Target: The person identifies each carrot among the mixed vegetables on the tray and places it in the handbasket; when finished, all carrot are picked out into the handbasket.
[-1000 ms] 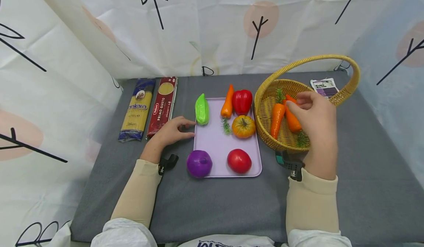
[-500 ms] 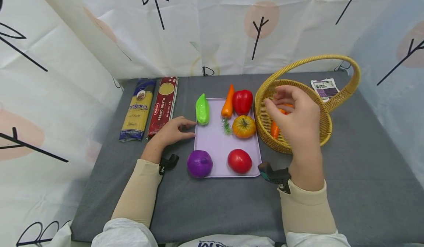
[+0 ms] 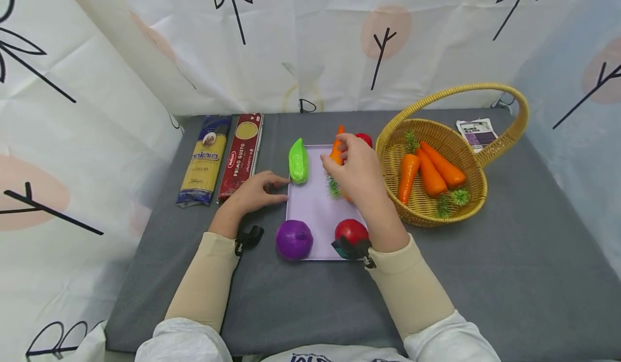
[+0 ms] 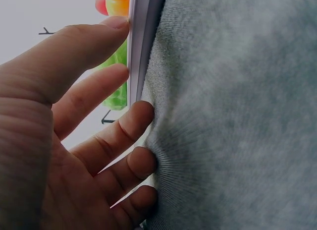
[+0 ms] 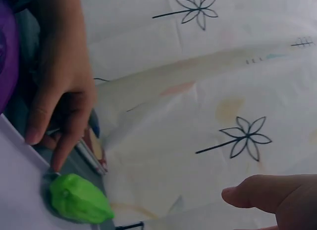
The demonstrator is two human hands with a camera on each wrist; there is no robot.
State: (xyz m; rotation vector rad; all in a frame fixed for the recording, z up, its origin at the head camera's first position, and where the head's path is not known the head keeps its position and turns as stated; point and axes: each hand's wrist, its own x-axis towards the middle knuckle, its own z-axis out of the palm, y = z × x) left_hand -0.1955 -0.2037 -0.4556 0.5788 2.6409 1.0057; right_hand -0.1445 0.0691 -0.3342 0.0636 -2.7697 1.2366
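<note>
My left hand (image 3: 254, 193) touches the left edge of a lilac tray (image 3: 315, 211), its thumb and index fingertips against the rim (image 4: 136, 51) in the left wrist view. Above the tray hovers my right hand (image 3: 360, 170), fingers bent loosely near an orange carrot (image 3: 336, 154). Its thumb (image 5: 252, 193) looks free in the right wrist view. The hand partly covers a red bell pepper (image 3: 365, 138) and nearly all of a small orange pumpkin (image 3: 346, 196). A green pepper (image 3: 298, 162), a tomato (image 3: 351, 229) and a round purple vegetable (image 3: 294, 240) are also on the tray.
Right of the tray stands a wicker basket (image 3: 480, 197) with a tall arched handle, holding three carrots (image 3: 432, 174). Two spaghetti packs, one yellow-blue (image 3: 205, 159) and one red (image 3: 241, 157), lie on the left. A small printed packet (image 3: 477, 132) sits behind the basket.
My right hand has moved left from over the basket to above the tray's carrot, uncovering the basket's carrots, which stay inside. The left hand keeps its place at the tray's edge.
</note>
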